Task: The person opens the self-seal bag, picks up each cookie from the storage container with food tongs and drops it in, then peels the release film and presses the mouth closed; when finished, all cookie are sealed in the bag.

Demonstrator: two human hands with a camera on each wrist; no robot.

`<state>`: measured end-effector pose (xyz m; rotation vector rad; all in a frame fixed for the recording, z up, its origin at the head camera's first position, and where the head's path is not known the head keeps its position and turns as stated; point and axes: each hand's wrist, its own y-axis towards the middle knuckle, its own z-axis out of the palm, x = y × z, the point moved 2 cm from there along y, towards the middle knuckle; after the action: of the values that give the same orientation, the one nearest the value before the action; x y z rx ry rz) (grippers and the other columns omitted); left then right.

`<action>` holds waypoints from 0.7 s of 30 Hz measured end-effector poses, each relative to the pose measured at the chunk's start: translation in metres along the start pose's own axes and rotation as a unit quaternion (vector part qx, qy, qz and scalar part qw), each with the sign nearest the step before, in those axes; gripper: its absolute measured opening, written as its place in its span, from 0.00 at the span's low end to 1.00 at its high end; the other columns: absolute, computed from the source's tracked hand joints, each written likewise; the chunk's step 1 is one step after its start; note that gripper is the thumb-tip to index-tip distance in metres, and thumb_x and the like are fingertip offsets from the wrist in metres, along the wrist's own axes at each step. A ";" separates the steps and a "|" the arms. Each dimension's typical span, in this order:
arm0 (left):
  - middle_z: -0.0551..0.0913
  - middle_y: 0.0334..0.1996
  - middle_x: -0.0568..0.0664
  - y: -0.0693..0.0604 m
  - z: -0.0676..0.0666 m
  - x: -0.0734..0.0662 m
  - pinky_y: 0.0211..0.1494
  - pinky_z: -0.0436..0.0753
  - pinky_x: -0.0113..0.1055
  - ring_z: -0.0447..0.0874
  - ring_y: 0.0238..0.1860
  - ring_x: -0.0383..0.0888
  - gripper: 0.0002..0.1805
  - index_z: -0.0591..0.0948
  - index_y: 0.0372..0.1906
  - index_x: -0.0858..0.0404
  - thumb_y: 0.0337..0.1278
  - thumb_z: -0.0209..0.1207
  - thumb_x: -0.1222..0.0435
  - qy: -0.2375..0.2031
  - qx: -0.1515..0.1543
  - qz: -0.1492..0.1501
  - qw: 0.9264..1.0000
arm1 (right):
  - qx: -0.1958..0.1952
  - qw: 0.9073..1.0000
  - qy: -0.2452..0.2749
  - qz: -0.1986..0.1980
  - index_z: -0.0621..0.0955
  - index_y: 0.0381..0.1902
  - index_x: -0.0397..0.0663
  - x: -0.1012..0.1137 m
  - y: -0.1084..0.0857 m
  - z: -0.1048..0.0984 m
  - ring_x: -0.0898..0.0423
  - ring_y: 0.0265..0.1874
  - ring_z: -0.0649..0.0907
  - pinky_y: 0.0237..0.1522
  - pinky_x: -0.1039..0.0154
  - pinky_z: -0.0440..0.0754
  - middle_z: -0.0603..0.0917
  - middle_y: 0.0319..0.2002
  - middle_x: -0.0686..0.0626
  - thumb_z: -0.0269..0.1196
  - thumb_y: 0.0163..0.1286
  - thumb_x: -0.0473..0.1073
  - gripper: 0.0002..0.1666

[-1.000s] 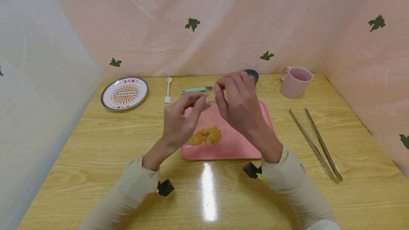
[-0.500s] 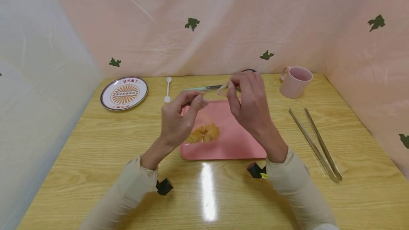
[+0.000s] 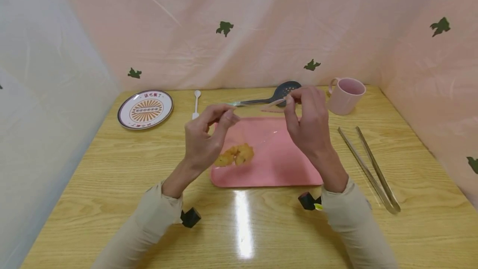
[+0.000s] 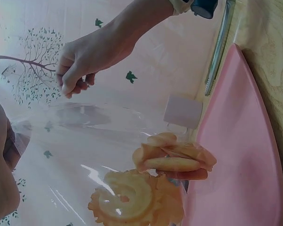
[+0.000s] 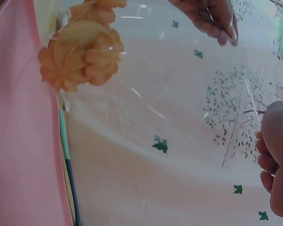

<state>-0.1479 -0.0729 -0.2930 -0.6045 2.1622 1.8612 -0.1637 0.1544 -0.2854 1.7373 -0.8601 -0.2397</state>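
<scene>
A clear plastic bag (image 5: 146,94) hangs above the pink tray (image 3: 287,165), with several golden, flower-shaped crisp snacks (image 3: 234,155) gathered at its bottom. My left hand (image 3: 207,136) pinches one side of the bag's mouth between thumb and fingers; in the left wrist view it fills the left edge. On the other side my right hand (image 3: 310,121) pinches the rim, and the film spreads between the hands. In the left wrist view the snacks (image 4: 132,195) hang close to the tray's rim. The bag's outline is hard to see in the head view.
Behind the tray lies a black slotted spoon (image 3: 285,90) with a mint-green handle end. A patterned plate (image 3: 145,109) and a small white spoon (image 3: 196,101) are at the back left. A pink mug (image 3: 345,96) stands back right, with metal tongs (image 3: 369,169) in front.
My right hand has moved right, away from the left hand, spreading the bag's mouth wider. The left hand and snacks have shifted slightly left. More of the slotted spoon shows.
</scene>
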 end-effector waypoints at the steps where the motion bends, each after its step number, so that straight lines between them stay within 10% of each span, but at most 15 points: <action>1: 0.89 0.31 0.60 0.000 0.000 0.000 0.36 0.85 0.31 0.89 0.30 0.50 0.03 0.82 0.41 0.77 0.66 0.59 0.81 0.000 0.000 0.000 1.000 | 0.001 1.000 -0.003 0.008 0.78 0.38 0.27 -0.002 -0.001 -0.002 0.37 0.36 0.77 0.45 0.44 0.73 0.78 0.33 0.34 0.55 0.74 0.31 0.08; 21: 0.88 0.31 0.61 0.000 -0.008 0.003 0.38 0.85 0.32 0.89 0.30 0.51 0.04 0.82 0.40 0.78 0.69 0.59 0.78 -0.004 -0.006 -0.003 1.000 | 0.028 0.996 -0.048 0.062 0.77 0.40 0.25 -0.037 -0.018 -0.027 0.38 0.39 0.78 0.44 0.48 0.75 0.78 0.36 0.32 0.56 0.74 0.29 0.07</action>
<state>-0.1500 -0.0816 -0.2933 -0.6045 2.1444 1.8713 -0.1672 0.2003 -0.3017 1.7275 -1.0508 -0.2199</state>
